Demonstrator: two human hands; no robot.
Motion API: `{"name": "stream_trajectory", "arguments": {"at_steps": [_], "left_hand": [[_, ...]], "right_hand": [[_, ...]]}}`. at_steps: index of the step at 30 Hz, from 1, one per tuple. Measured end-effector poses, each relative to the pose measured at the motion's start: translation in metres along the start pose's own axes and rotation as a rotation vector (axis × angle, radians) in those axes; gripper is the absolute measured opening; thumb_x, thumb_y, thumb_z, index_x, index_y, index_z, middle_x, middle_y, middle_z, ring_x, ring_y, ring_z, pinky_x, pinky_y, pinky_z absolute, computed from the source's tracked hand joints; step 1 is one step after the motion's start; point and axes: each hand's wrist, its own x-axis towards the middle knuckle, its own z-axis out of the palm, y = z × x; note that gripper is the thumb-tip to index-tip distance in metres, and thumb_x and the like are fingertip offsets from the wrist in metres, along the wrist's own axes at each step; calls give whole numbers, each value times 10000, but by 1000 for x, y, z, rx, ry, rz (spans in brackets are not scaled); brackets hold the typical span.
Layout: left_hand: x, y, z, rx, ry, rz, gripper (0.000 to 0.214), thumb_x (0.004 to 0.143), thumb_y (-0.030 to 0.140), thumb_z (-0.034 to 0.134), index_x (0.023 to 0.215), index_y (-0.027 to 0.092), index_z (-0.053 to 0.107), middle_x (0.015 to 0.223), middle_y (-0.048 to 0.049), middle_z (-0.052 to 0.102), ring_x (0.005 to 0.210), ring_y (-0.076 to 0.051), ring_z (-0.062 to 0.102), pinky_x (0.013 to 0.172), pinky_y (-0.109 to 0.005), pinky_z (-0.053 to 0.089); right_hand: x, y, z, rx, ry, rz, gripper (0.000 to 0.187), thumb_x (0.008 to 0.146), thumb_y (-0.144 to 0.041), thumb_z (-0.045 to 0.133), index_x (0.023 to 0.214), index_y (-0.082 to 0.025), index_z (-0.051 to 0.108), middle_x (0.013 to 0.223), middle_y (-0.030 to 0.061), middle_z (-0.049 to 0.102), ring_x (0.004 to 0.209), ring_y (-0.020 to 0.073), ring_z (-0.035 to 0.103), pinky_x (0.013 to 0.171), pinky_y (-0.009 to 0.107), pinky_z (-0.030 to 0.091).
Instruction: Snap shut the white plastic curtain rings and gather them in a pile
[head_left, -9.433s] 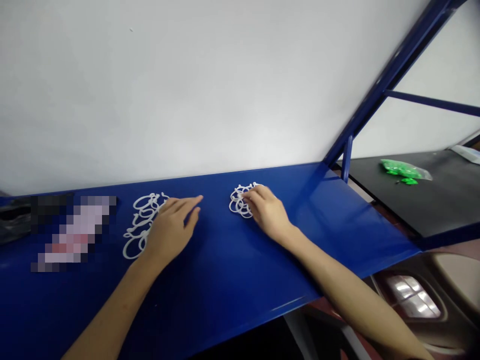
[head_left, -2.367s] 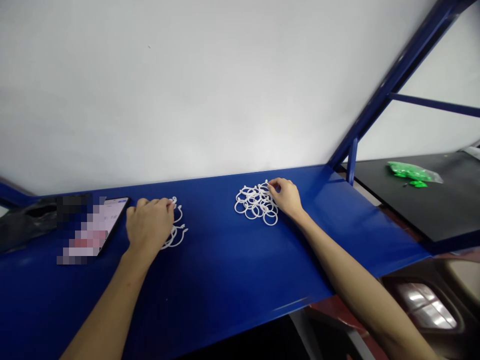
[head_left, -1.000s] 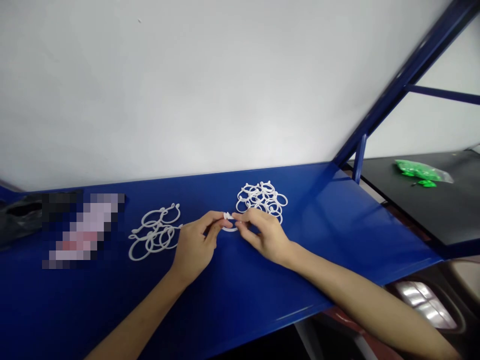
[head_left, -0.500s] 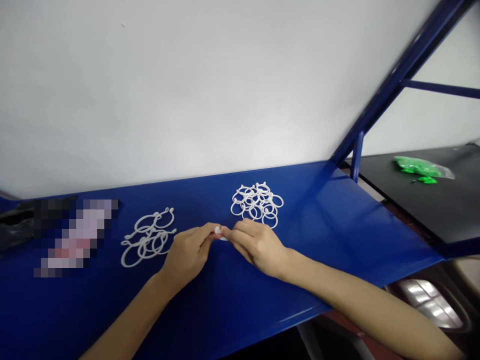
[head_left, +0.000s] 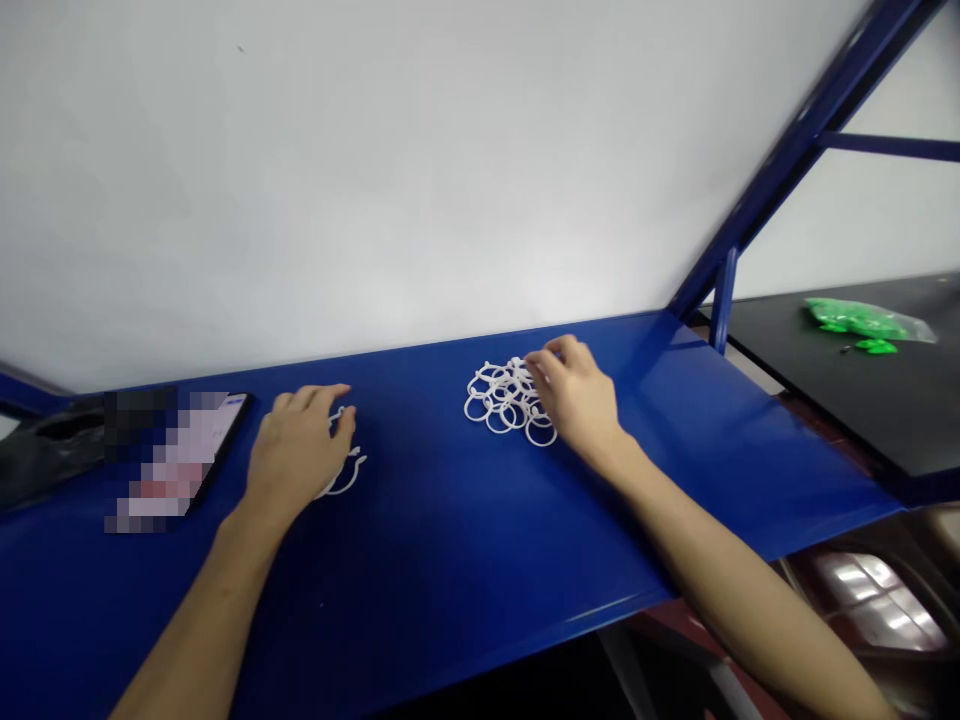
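Observation:
My left hand (head_left: 296, 440) is over the open white plastic rings (head_left: 346, 488) on the left, thumb and fingers apart. It hides most of that group; a few curved ends with small tips show beyond the thumb. My right hand (head_left: 576, 390) is at the far right side of a pile of closed white plastic rings (head_left: 501, 417). Its thumb and fingertips are pinched together at a white ring (head_left: 517, 362) on the pile's back edge. The palm covers part of the pile's right side.
A phone (head_left: 238, 412) with a blurred-out screen lies left on the blue table (head_left: 420, 560), beside a black bag (head_left: 45, 465). A white wall rises behind. At right stand a blue metal frame (head_left: 724, 300) and a black table (head_left: 847, 400) with a bag of green pieces (head_left: 862, 318).
My hands have parted from the white ring they held together at the middle. The left moved left over the open rings; the right moved up and right to the closed-ring pile.

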Motion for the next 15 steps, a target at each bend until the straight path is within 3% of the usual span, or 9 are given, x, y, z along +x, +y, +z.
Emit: {"name": "stream_trajectory", "arguments": {"at_steps": [3, 5, 10, 15], "left_hand": [[3, -24, 11, 94, -133, -44, 372, 902, 376, 476, 1117, 176, 705, 1143, -190, 701, 1005, -395, 616, 822, -513, 488], [2, -29, 15, 113, -156, -33, 334, 908, 370, 471, 1036, 198, 728, 1069, -172, 717, 956, -376, 617, 773, -485, 478], [1, -23, 5, 133, -78, -36, 325, 939, 410, 459, 910, 210, 714, 947, -138, 727, 918, -341, 599, 736, -435, 439], [5, -11, -13, 83, 49, -162, 291, 942, 430, 467, 900, 204, 644, 783, -60, 658, 871, -285, 600, 752, -386, 442]], "right_hand": [[9, 26, -3, -88, -70, 135, 227, 1012, -238, 499, 1012, -178, 718, 1020, 123, 683, 913, 240, 566, 584, 285, 408], [12, 38, -6, -65, -169, 188, 186, 986, -201, 532, 1020, -176, 713, 1012, 115, 694, 910, 236, 578, 616, 291, 418], [16, 47, -15, 77, -406, 192, 130, 942, -167, 574, 961, -194, 699, 1000, 57, 704, 826, 175, 618, 655, 273, 397], [15, 40, -18, 13, -574, 158, 165, 920, -166, 572, 997, -217, 709, 1009, 52, 724, 841, 191, 646, 617, 273, 359]]}}
